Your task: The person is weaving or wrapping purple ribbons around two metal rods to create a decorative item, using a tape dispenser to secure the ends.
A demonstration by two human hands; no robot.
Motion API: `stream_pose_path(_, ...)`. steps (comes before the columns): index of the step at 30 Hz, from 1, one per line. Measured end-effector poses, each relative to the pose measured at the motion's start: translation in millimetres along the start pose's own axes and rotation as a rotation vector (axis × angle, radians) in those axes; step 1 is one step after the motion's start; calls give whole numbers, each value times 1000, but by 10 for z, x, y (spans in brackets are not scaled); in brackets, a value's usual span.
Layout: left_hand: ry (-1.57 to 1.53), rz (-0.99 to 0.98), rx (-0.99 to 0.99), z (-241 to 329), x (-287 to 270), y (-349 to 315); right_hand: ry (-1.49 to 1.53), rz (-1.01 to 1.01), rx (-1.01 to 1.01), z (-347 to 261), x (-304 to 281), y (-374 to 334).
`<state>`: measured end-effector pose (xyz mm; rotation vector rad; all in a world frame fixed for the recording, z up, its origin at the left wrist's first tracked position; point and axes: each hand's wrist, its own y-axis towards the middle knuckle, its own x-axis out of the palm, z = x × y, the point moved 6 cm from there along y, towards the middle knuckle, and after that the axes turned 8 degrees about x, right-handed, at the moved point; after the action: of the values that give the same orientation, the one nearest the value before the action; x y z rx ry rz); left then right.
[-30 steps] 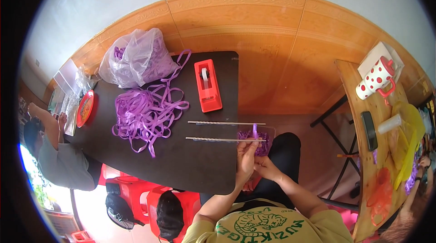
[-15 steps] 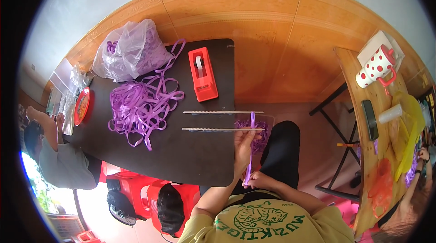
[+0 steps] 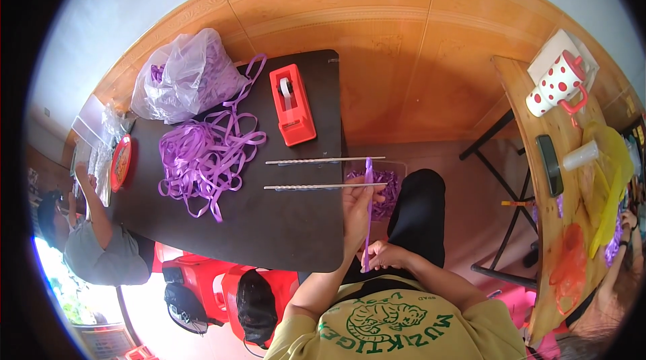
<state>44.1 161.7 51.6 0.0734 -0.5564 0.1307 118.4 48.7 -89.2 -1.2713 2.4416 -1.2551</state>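
Note:
Two thin metal sticks with twisted shafts, an upper stick [image 3: 323,159] and a lower stick [image 3: 316,187], lie parallel on the dark table and jut past its right edge. A narrow purple ribbon [image 3: 368,225] runs from the upper stick down across the lower one. My left hand [image 3: 355,212] is closed at the lower stick, its fingertips pinching the ribbon there. Closer to my body, my right hand [image 3: 390,256] has its fingers curled by the ribbon's lower end; the exact grip is partly hidden.
A purple ribbon heap [image 3: 202,158], a plastic bag [image 3: 185,81] and a red tape dispenser [image 3: 293,108] occupy the table [image 3: 296,225]. Below its edge sits a clear bin [image 3: 397,173] of purple pieces. Red stools [image 3: 225,293] stand lower left. A wooden table [image 3: 521,104] holds a dotted tumbler [image 3: 557,87].
The view has shifted slightly, so the table sits a little higher and farther left. My right hand has moved slightly right. At far left, another person's arm has moved.

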Motion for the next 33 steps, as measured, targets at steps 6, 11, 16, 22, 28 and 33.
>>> stream_pose_path(6,53,-37,-30,-1,13,-26,-156,179,-190,-85,-106,7)
stream_pose_path(11,18,-40,-50,-21,-3,-14,-781,668,-311,-489,-239,-313)
stream_pose_path(16,-32,-17,-105,-55,9,16,-884,719,-480,-420,-165,-319)
stream_pose_path(22,-2,-7,-106,-60,-21,12,-870,788,-502,-338,-232,-331)
stream_pose_path(28,43,-19,-191,-121,-47,-123,-359,947,-588,-415,-560,-560)
stream_pose_path(33,11,-24,-158,-129,-87,-142,-14,854,-785,-889,-666,-986)
